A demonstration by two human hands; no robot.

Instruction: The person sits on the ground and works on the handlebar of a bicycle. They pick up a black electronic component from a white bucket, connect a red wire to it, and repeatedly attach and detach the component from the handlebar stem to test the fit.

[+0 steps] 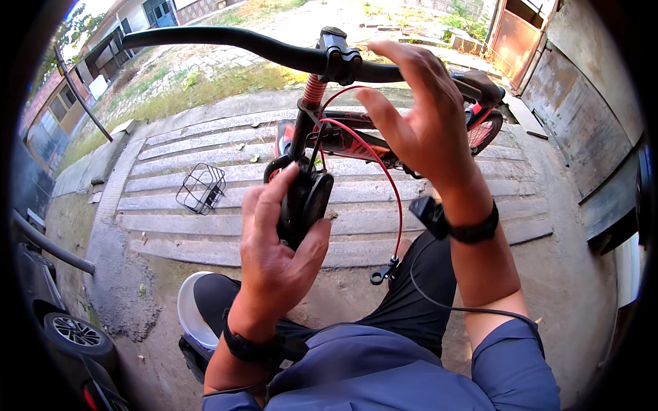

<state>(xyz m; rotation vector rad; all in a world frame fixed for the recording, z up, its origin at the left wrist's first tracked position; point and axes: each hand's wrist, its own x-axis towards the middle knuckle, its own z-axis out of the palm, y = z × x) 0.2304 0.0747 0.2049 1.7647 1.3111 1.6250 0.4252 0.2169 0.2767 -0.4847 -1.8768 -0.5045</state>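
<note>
L hand [277,240] grip is closed round the black fork end [301,205] of a small bike, thumb at 3 o'clock of it, fingers wrapped from 9. R hand [418,116] grip is open, fingers spread and bent, palm facing the person, hovering just by the handlebar [226,40] near the black stem clamp [340,56]; can't tell if fingertips touch the bar. It holds nothing.

The red brake cable [384,171] loops from the stem area down to 6 o'clock, its black end fitting [381,275] hanging loose over the person's knee. The red-and-black bike frame [343,140] lies at 12 o'clock of the L hand, w/ a red spring [314,89] under the stem and a small wheel [485,130] at 2 o'clock.

Step in hand, as I judge it: steadying the fork while working on bars/stem. Next move calls for the R hand to close on the bar.

Further out: wire basket [201,188] on concrete slabs at 10 o'clock, white bucket [188,312] at 7, car wheel [75,332] at 8.
</note>
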